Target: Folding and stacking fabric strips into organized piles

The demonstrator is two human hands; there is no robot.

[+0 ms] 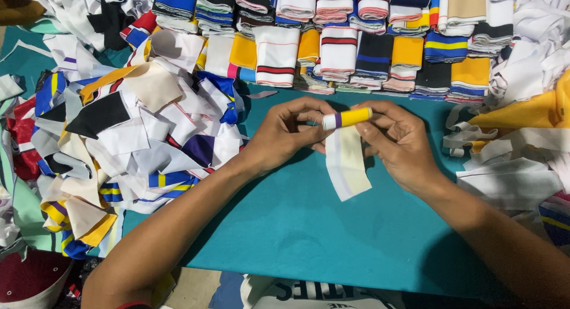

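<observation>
A teal tabletop (309,226) was seen crowded with fabric: a loose heap of unsorted collar pieces (130,136) at the left, rows of folded striped collar bundles (356,41) along the far edge, suggesting much was already sorted and much remained. At the centre a white ribbed strip (345,163) with a yellow-and-purple end was pinched at its rolled top by the closed fingers of the left hand (285,133) and right hand (398,139), the rest lying on the tabletop.

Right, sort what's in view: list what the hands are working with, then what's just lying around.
In hand:
- left hand and right hand, both pinching the rolled top of the fabric strip
- teal table beneath it

Lying about:
- loose scrap heap on the left
- folded striped stacks along the back
- white and yellow pieces on the right
</observation>
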